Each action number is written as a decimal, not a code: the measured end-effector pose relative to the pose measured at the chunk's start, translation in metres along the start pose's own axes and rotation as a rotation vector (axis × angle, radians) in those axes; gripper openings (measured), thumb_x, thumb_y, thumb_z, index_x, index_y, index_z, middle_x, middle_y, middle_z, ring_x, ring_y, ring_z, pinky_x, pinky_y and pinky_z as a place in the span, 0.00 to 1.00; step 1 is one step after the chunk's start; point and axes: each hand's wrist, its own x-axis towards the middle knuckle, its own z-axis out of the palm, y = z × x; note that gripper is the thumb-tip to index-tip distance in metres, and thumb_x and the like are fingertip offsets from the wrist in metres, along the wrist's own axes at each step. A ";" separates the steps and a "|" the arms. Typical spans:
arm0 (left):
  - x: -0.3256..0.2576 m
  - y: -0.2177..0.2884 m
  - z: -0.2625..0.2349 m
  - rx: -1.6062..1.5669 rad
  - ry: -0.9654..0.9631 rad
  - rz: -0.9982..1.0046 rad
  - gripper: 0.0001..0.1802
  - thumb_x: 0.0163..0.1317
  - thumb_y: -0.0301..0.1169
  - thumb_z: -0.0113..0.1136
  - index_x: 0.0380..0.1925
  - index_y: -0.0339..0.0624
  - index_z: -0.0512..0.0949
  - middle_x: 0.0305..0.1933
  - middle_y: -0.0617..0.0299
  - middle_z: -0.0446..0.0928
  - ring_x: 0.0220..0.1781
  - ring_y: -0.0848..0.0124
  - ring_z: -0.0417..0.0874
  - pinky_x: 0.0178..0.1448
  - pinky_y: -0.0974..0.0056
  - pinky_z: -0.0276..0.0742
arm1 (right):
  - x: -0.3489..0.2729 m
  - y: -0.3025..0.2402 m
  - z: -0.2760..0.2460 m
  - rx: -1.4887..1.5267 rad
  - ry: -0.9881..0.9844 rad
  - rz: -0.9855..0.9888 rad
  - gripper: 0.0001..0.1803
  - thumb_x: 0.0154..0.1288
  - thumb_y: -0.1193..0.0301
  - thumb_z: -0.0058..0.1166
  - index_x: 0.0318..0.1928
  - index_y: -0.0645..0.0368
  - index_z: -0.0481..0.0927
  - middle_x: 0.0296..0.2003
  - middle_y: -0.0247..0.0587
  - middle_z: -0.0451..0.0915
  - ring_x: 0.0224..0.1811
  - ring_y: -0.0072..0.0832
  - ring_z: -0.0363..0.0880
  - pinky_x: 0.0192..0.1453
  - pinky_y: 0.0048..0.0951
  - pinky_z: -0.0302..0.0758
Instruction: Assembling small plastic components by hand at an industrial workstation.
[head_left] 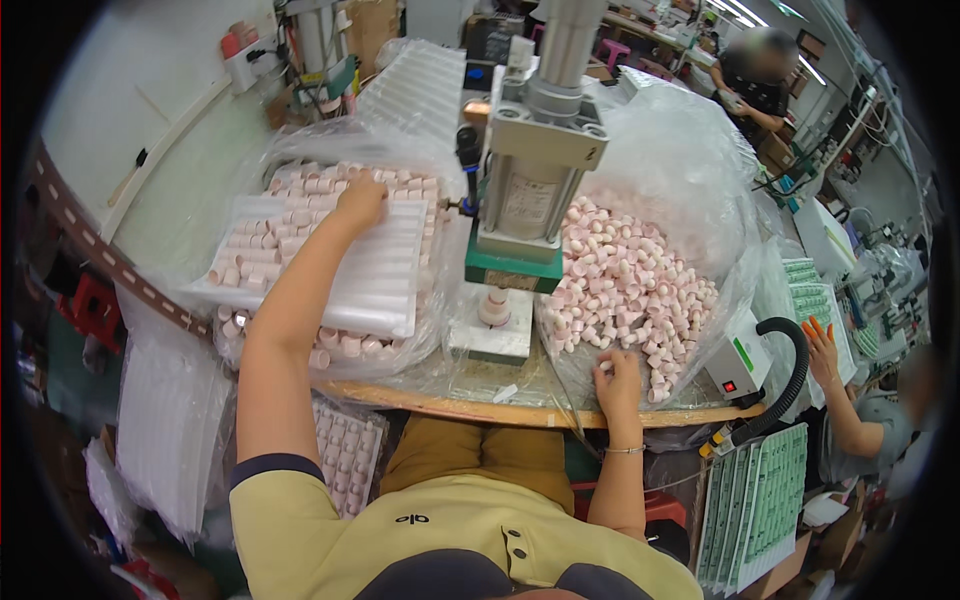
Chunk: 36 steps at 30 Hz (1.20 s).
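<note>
My left hand is reached out over the pink caps in the tray at the left. Its fingers are closed, and what they hold, if anything, is hidden. A white ribbed foam sheet lies under my left forearm, with rows of caps beside it. Near the table's front edge my right hand pinches a small pale cap, next to a loose heap of pink and white caps. Between my hands stands a press; a pink cap sits upright on its metal base block.
A white box with a red switch and a black hose stand at the right. Green-and-white panels lean below the table edge. At the far right a co-worker's orange-tipped hand shows; another person is farther back.
</note>
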 end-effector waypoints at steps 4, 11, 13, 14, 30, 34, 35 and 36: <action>0.008 0.000 -0.003 -0.024 -0.157 0.026 0.18 0.34 0.24 0.67 0.31 0.43 0.77 0.42 0.52 0.73 0.51 0.54 0.73 0.49 0.56 0.74 | -0.003 0.009 -0.003 0.160 0.078 0.112 0.13 0.50 0.77 0.61 0.36 0.58 0.72 0.28 0.40 0.73 0.23 0.29 0.74 0.28 0.28 0.72; -0.023 0.021 -0.021 -0.108 0.066 -0.002 0.17 0.39 0.28 0.68 0.34 0.44 0.79 0.38 0.52 0.75 0.42 0.56 0.77 0.45 0.59 0.76 | -0.009 0.005 -0.016 0.434 0.252 0.182 0.14 0.58 0.72 0.58 0.43 0.61 0.72 0.33 0.42 0.81 0.28 0.26 0.80 0.34 0.25 0.75; -0.044 0.055 -0.052 -0.534 0.069 -0.196 0.19 0.44 0.29 0.67 0.40 0.43 0.79 0.39 0.56 0.77 0.36 0.62 0.78 0.42 0.63 0.75 | -0.009 0.007 -0.017 0.483 0.159 0.173 0.14 0.58 0.72 0.60 0.44 0.62 0.74 0.33 0.40 0.81 0.30 0.24 0.80 0.36 0.24 0.75; -0.059 0.076 -0.068 -0.722 -0.043 -0.233 0.20 0.47 0.30 0.66 0.43 0.42 0.78 0.38 0.60 0.78 0.34 0.67 0.77 0.39 0.66 0.74 | -0.009 -0.001 -0.021 0.535 0.073 0.204 0.15 0.57 0.71 0.62 0.44 0.62 0.76 0.33 0.38 0.80 0.32 0.22 0.79 0.37 0.22 0.76; -0.147 0.232 -0.040 -1.888 -0.751 -0.472 0.11 0.64 0.38 0.56 0.38 0.41 0.74 0.32 0.66 0.77 0.29 0.82 0.74 0.25 0.79 0.67 | 0.008 -0.110 -0.013 0.605 0.020 -0.507 0.16 0.50 0.79 0.63 0.43 0.61 0.80 0.37 0.42 0.81 0.36 0.34 0.79 0.40 0.28 0.75; -0.154 0.226 -0.035 -1.870 -0.651 -0.397 0.11 0.63 0.37 0.58 0.36 0.42 0.75 0.30 0.67 0.77 0.28 0.84 0.72 0.24 0.78 0.65 | 0.002 -0.112 -0.014 0.503 0.035 -0.473 0.16 0.46 0.73 0.67 0.39 0.58 0.82 0.31 0.40 0.82 0.33 0.34 0.79 0.37 0.30 0.75; -0.154 0.226 -0.036 -1.868 -0.641 -0.402 0.11 0.63 0.37 0.58 0.36 0.42 0.75 0.30 0.67 0.77 0.28 0.84 0.72 0.24 0.78 0.65 | 0.003 -0.113 -0.014 0.469 0.030 -0.462 0.17 0.45 0.71 0.68 0.39 0.58 0.83 0.29 0.39 0.82 0.31 0.33 0.79 0.37 0.30 0.74; -0.155 0.227 -0.037 -1.856 -0.599 -0.390 0.11 0.63 0.37 0.59 0.36 0.42 0.75 0.30 0.68 0.76 0.28 0.84 0.72 0.24 0.78 0.65 | 0.002 -0.113 -0.014 0.475 0.024 -0.469 0.17 0.45 0.71 0.68 0.39 0.58 0.83 0.29 0.39 0.82 0.31 0.33 0.79 0.37 0.30 0.74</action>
